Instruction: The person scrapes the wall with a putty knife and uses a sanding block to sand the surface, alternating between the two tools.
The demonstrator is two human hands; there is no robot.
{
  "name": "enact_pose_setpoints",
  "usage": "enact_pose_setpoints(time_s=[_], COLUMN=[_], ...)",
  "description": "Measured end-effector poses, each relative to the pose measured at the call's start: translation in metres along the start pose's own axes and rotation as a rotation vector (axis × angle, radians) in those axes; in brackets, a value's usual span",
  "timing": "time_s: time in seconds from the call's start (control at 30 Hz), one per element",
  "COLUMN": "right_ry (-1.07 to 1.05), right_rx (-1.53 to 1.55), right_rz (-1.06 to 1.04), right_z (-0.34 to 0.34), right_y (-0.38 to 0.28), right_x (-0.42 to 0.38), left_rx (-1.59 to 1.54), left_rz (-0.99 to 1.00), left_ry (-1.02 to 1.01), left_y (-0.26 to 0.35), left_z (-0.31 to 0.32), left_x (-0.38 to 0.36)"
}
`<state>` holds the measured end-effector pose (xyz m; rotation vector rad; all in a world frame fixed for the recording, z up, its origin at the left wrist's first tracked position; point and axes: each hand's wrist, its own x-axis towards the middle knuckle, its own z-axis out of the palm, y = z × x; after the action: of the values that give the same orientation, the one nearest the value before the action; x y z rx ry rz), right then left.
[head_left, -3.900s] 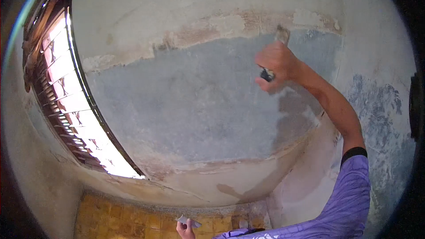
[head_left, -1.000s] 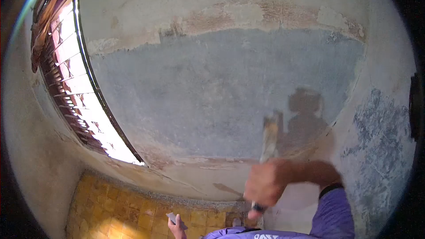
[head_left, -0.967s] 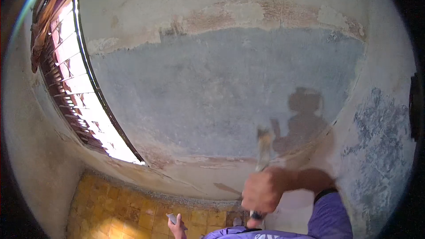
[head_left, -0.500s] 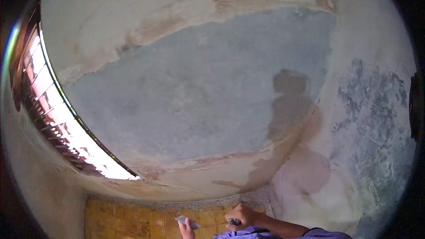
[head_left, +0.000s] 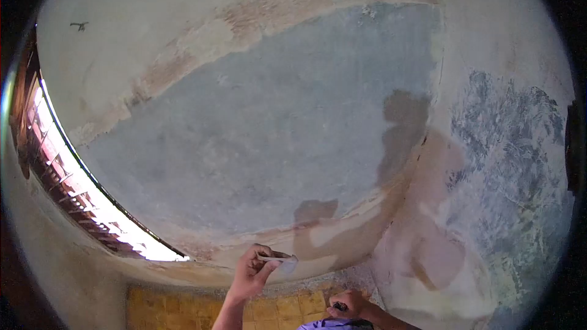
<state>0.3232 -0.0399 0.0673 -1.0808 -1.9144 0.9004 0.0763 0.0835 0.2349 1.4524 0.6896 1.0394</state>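
Observation:
My left hand (head_left: 249, 272) is raised in front of the lower wall, thumb and fingers pinching a thin, flat, pale piece (head_left: 287, 264) with a straight light edge. Its kind does not show clearly. Low in the view, near my purple clothing (head_left: 333, 324), my right hand (head_left: 353, 300) is closed in a fist around a dark tool handle (head_left: 340, 307); the rest of that tool is hidden. Ahead stretches a wall with a large grey plastered patch (head_left: 263, 122), bordered above and below by rough, brownish, peeling strips (head_left: 269, 9).
On the left is a bright barred window (head_left: 92, 189). The right wall (head_left: 501, 140) bears blotchy grey-blue patches. Yellow tiles (head_left: 171, 308) lie below, along the wall's foot. Shadows of a head and arm (head_left: 403, 134) fall on the wall and corner.
My left hand has risen and come further into view with the flat piece, its shadow now on the wall. My right hand has shifted slightly right and down. The view has turned a little.

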Motion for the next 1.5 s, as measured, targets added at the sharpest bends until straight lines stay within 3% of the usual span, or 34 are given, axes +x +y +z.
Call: enact_pose_setpoints(time_s=[0.07,0.17,0.23,0.33,0.43,0.53,0.63,0.67,0.73,0.83,0.93,1.0,1.03,1.07,1.13,1.2,1.27,1.33,1.4,1.47,1.5], right_ry=[0.004,0.064,0.121,0.335,0.143,-0.017,0.163,0.208,0.306,0.346,0.1,0.1,0.101,0.1,0.117,0.151,0.213,0.31,0.365,0.404,0.416], right_rx=[-0.009,0.046,0.118,0.049,0.098,0.063,0.073,0.088,0.143,0.038,0.17,0.168,0.166,0.159,0.169,0.215,0.261,0.22,0.047,-0.075,-0.102], right_rz=[0.053,0.096,0.055,0.048,0.14,0.339,0.063,0.104,0.198,-0.007,0.115,0.06,0.034,0.01,0.0,0.019,0.076,0.176,0.05,-0.07,-0.138], right_z=[-0.013,-0.036,-0.045,-0.012,-0.055,-0.059,-0.044,-0.046,-0.031,-0.02,-0.048,-0.046,-0.044,-0.04,-0.035,-0.033,-0.025,-0.017,-0.023,-0.046,-0.068], right_y=[0.003,-0.005,-0.002,0.061,0.033,0.057,0.085,0.08,0.059,0.09,0.044,0.041,0.042,0.042,0.036,0.022,0.005,-0.012,0.0,0.002,-0.006], right_x=[0.0,-0.001,0.003,-0.012,-0.002,-0.012,-0.018,-0.017,-0.018,-0.025,-0.004,-0.001,-0.001,-0.003,0.001,0.01,0.015,0.026,0.033,0.034,0.046], left_rx=[-0.032,0.071,0.933,0.988,1.188,1.351,1.447,1.392,1.474,1.493,1.363,1.55,1.622,1.82,1.404,1.234,1.109,0.827,0.738,0.78,0.651], left_rz=[0.051,0.45,0.851,1.136,1.384,1.629,1.41,1.351,1.025,1.463,1.602,1.283,1.115,1.125,0.898,0.69,0.67,0.368,0.09,0.022,-0.025], left_ry=[-0.067,-0.095,0.009,0.378,0.68,0.572,0.502,0.419,-0.04,0.124,0.587,0.472,0.409,0.145,-0.435,-0.603,-0.434,0.011,0.383,0.399,0.352], left_y=[0.04,0.065,0.137,0.181,0.213,0.217,0.177,0.162,0.147,0.169,0.212,0.194,0.187,0.175,0.126,0.09,0.055,0.003,-0.038,-0.104,-0.122], left_z=[0.017,0.024,0.035,0.045,0.044,0.027,0.031,0.037,0.054,0.064,0.041,0.044,0.047,0.048,0.046,0.042,0.019,-0.007,-0.028,-0.049,-0.048], left_x=[0.013,0.054,0.086,0.132,0.178,0.233,0.252,0.249,0.227,0.21,0.239,0.245,0.242,0.221,0.192,0.135,0.086,0.047,0.015,-0.028,-0.051])
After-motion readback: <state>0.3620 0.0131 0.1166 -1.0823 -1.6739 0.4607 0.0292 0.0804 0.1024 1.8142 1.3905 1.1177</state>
